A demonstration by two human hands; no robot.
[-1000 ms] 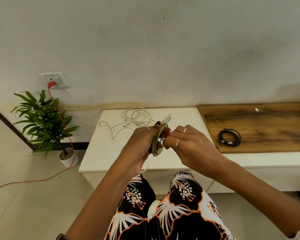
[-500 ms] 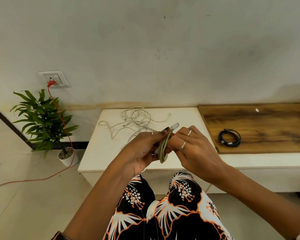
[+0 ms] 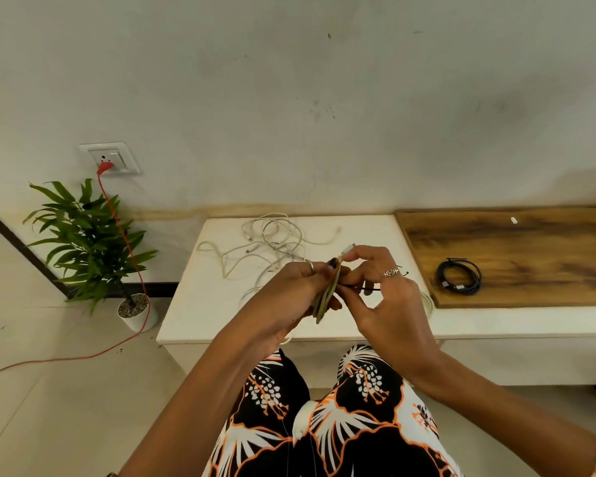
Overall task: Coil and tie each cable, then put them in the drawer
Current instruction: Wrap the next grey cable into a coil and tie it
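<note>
Both hands are raised over the white table [image 3: 200, 304] edge: left hand [image 3: 289, 294] is gripping the coiled greenish cable [image 3: 326, 299], thumb pressing on top. Right hand [image 3: 382, 290] is pinching the cable's plug end with curled fingers. Loose white cables [image 3: 272, 246] are lying behind on the table, and a tied black cable [image 3: 458, 275] is lying on the wooden board [image 3: 530, 249].

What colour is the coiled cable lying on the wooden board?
Black: the coiled cable on the wooden board, seen in the head view.
</note>
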